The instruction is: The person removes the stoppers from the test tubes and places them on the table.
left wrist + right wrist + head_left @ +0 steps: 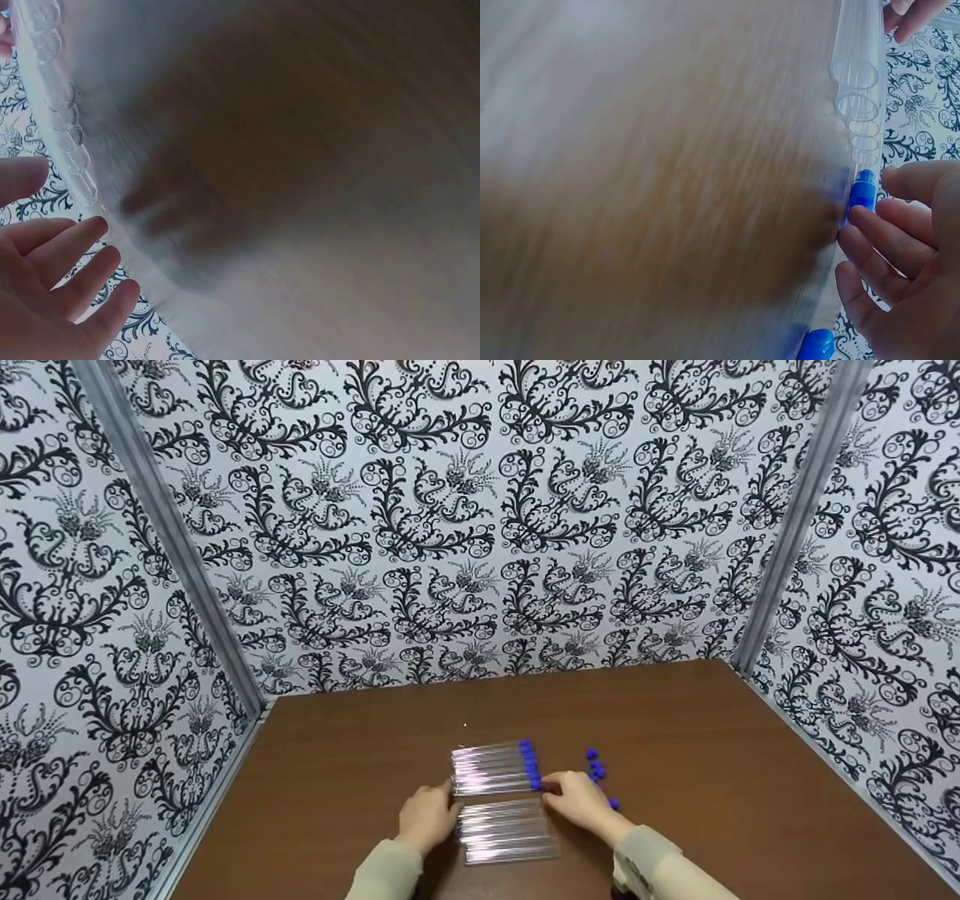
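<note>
Two groups of clear test tubes lie side by side on the brown table. The far group of test tubes (491, 771) has blue caps (528, 757) on its right ends; the near group of test tubes (508, 832) shows bare ends. My left hand (427, 814) is at the left ends of the tubes; in the left wrist view its extended fingers (79, 244) come right up to the tube ends. My right hand (583, 801) has its fingertips at the nearest blue cap (863, 190) of the far group, thumb and forefinger apart around it.
Several loose blue caps (598, 769) lie on the table (360, 750) to the right of the tubes, one beside my right wrist. Black-and-white patterned walls (450, 517) with grey corner posts (795, 517) enclose the table at the back and sides.
</note>
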Demonstrator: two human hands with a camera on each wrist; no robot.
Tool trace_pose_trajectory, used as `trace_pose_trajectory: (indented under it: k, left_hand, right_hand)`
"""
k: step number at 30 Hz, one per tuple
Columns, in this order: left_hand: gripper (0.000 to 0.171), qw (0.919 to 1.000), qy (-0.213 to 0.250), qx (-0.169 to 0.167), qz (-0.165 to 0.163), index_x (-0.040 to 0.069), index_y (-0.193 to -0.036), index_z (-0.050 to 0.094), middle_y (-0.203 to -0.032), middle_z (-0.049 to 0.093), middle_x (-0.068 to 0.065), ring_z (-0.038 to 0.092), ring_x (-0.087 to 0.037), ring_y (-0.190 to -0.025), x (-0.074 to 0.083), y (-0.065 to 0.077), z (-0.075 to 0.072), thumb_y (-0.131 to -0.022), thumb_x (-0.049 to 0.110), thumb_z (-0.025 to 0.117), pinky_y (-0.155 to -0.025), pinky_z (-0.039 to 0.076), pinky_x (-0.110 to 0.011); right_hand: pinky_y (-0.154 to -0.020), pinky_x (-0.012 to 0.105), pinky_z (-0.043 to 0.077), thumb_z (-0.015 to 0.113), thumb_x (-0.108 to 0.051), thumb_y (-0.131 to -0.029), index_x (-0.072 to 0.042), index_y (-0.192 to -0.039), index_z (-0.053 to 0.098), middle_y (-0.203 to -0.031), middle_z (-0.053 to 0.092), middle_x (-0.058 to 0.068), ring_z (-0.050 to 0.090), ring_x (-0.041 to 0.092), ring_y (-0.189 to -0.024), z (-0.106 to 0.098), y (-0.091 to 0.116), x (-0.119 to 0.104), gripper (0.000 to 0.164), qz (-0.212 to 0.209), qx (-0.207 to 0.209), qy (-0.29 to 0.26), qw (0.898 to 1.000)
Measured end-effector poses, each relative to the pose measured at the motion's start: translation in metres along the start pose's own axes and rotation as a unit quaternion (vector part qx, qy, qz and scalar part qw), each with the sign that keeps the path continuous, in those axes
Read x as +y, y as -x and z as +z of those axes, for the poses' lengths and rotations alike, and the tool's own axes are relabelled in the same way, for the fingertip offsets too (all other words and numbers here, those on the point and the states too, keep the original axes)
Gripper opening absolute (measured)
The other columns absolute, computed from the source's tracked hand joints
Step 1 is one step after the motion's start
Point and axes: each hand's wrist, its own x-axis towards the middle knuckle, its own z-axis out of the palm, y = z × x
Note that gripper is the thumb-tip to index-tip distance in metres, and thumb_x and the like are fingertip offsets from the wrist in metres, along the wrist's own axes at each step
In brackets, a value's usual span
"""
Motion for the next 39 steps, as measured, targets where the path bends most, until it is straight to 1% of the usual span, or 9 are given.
trace_pose_trajectory:
  k: [5,12,17,22,24,28,33,37,39]
  left_hand:
    - [0.046,0.9999,0.008,-0.012,-0.008,0.004,-0.125,0.064,-0.105,0.068,-0.021,0.064,-0.041,-0.094,0.001,-0.001,0.003,-0.087,0.028,0.070,-0.071,0.052,-0.055]
    - [0.045,0.9992,0.020,-0.029,-0.017,0.001,-0.123,0.065,-0.106,0.068,-0.020,0.063,-0.040,-0.096,0.004,-0.003,0.003,-0.087,0.029,0.069,-0.074,0.051,-0.055]
    - [0.044,0.9992,0.023,-0.025,-0.018,0.001,-0.121,0.066,-0.104,0.068,-0.022,0.064,-0.041,-0.092,0.004,-0.002,0.003,-0.086,0.028,0.070,-0.071,0.052,-0.054]
    - [0.044,0.9994,0.023,-0.024,-0.013,0.002,-0.121,0.066,-0.105,0.069,-0.019,0.064,-0.038,-0.092,0.004,-0.001,0.001,-0.086,0.028,0.070,-0.073,0.052,-0.052]
    - [0.044,0.9995,0.022,-0.022,-0.009,0.002,-0.120,0.067,-0.104,0.069,-0.018,0.064,-0.038,-0.092,0.004,-0.001,0.000,-0.086,0.029,0.071,-0.073,0.052,-0.052]
    - [0.041,0.9997,0.021,-0.013,-0.002,0.002,-0.118,0.068,-0.101,0.070,-0.017,0.064,-0.038,-0.089,0.005,0.000,-0.003,-0.085,0.028,0.071,-0.071,0.051,-0.052]
    - [0.035,0.9996,0.026,0.007,0.009,0.003,-0.111,0.070,-0.094,0.070,-0.014,0.064,-0.037,-0.087,0.006,0.000,-0.007,-0.085,0.025,0.072,-0.070,0.051,-0.052]
    - [0.035,0.9988,0.024,0.036,0.025,0.004,-0.111,0.071,-0.094,0.070,-0.011,0.065,-0.035,-0.088,0.005,-0.001,-0.010,-0.082,0.023,0.074,-0.072,0.051,-0.051]
    - [0.036,0.9976,0.013,0.054,0.040,0.005,-0.111,0.071,-0.096,0.071,-0.010,0.065,-0.034,-0.089,0.004,0.000,-0.012,-0.080,0.022,0.076,-0.073,0.051,-0.050]
  right_hand:
    - [-0.084,0.049,0.051,0.067,-0.010,-0.084,0.004,-0.110,0.069,-0.107,0.069,0.017,0.065,0.036,-0.101,0.001,-0.001,-0.001,0.030,0.005,-0.002,0.001,1.000]
    - [-0.084,0.050,0.051,0.067,-0.010,-0.083,0.004,-0.110,0.069,-0.107,0.069,0.018,0.065,0.037,-0.101,0.002,-0.002,-0.002,0.031,0.009,-0.004,0.000,1.000]
    - [-0.084,0.049,0.052,0.068,-0.008,-0.081,0.004,-0.110,0.069,-0.106,0.070,0.017,0.065,0.036,-0.100,0.004,-0.002,-0.003,0.031,0.004,0.003,0.005,1.000]
    - [-0.077,0.044,0.054,0.070,-0.004,-0.078,0.002,-0.108,0.070,-0.100,0.071,0.013,0.068,0.031,-0.091,0.006,-0.002,-0.004,0.031,-0.002,0.017,0.022,1.000]
    - [-0.075,0.043,0.055,0.072,-0.004,-0.077,0.001,-0.107,0.071,-0.100,0.071,0.012,0.068,0.029,-0.090,0.006,-0.001,-0.004,0.030,-0.002,0.026,0.029,0.999]
    - [-0.074,0.041,0.054,0.076,-0.005,-0.075,-0.001,-0.105,0.072,-0.099,0.070,0.011,0.066,0.027,-0.087,0.007,-0.002,-0.006,0.030,-0.012,0.055,0.046,0.997]
    - [-0.067,0.036,0.053,0.075,-0.004,-0.074,-0.002,-0.101,0.073,-0.091,0.067,0.005,0.063,0.020,-0.077,0.006,-0.004,-0.009,0.027,-0.030,0.095,0.067,0.993]
    - [-0.064,0.031,0.052,0.075,-0.004,-0.075,-0.004,-0.097,0.074,-0.088,0.066,0.002,0.062,0.015,-0.072,0.005,-0.006,-0.010,0.022,-0.038,0.113,0.074,0.990]
    - [-0.062,0.029,0.052,0.075,-0.005,-0.077,-0.005,-0.096,0.074,-0.088,0.066,0.001,0.061,0.013,-0.071,0.004,-0.007,-0.012,0.019,-0.039,0.112,0.073,0.990]
